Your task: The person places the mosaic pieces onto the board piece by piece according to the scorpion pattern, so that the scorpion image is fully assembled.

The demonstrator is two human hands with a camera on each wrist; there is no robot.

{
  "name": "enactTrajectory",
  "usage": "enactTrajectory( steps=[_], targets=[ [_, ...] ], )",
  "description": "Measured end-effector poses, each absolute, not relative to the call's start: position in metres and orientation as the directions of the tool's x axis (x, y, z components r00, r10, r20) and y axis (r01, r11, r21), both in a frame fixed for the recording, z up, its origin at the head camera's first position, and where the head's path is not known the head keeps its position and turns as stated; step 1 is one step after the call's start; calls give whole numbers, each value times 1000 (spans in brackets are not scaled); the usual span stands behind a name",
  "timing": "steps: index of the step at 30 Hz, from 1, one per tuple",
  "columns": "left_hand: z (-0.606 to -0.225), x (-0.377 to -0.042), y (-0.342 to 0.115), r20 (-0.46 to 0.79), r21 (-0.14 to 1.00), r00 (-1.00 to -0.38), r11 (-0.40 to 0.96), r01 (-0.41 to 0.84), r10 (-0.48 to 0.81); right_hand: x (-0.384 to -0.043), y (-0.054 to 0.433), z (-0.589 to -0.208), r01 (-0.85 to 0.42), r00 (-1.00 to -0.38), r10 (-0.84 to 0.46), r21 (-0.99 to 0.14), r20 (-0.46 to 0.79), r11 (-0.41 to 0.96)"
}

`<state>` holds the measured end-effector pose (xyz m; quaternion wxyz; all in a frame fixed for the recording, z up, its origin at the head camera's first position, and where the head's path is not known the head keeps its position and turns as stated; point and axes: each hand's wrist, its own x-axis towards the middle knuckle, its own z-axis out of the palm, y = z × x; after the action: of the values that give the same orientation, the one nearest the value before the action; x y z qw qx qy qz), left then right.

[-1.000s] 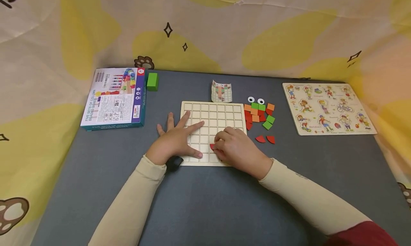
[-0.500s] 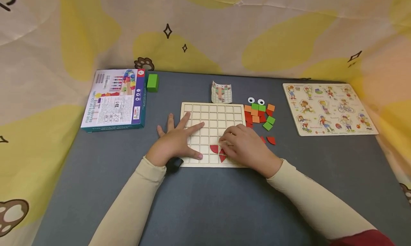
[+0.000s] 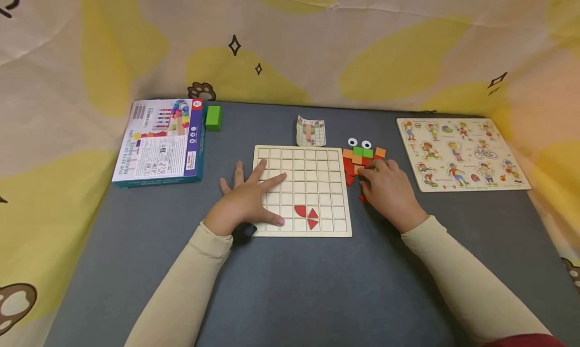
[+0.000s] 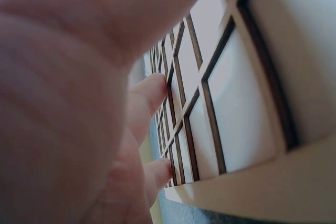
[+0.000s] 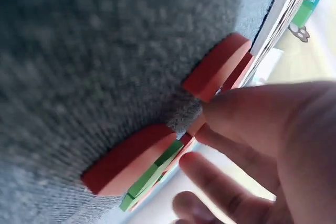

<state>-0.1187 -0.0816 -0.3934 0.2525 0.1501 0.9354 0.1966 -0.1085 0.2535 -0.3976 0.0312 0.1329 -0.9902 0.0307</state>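
Neighbouring tiles could scatter under your right hand (image 3: 393, 195).
Its fingers are at the loose tiles (image 3: 357, 159) just right of the grid board (image 3: 325, 187); whether they pinch one is unclear. Your left hand (image 3: 244, 202) lies spread on the board's left side, gripping nothing; lift it and the board could slide. A low sweep could shift the red quarter-circle (image 3: 301, 211) and two red triangles (image 3: 312, 224) on it.

My left hand (image 3: 243, 202) and right hand (image 3: 392, 193): bare. Left sleeve (image 3: 181, 286), right sleeve (image 3: 468, 281): cream, snug — dark red cloth (image 3: 521, 341) further up the right. Black piece (image 3: 244, 233) under my left wrist — mostly hidden.
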Motion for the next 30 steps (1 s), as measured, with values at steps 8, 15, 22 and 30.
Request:
enactTrajectory(
  steps=[8, 15, 22, 30],
  targets=[
    [-396, -119, -83, -408, 451, -828, 874, 184, 384, -107, 252, -399, -347, -929, -338, -39, 147, 937],
    [-399, -120, -83, -405, 452, -827, 872, 190, 390, -106, 254, -399, -417, -892, -407, -14, 198, 909],
    [-399, -122, -85, -411, 452, -825, 873, 186, 388, -111, 234, -387, -419, -901, -398, -111, 170, 901],
    [-399, -122, -83, -421, 428, -820, 882, 197, 388, -105, 175, -386, -616, -787, -601, -244, 140, 749]
  ],
)
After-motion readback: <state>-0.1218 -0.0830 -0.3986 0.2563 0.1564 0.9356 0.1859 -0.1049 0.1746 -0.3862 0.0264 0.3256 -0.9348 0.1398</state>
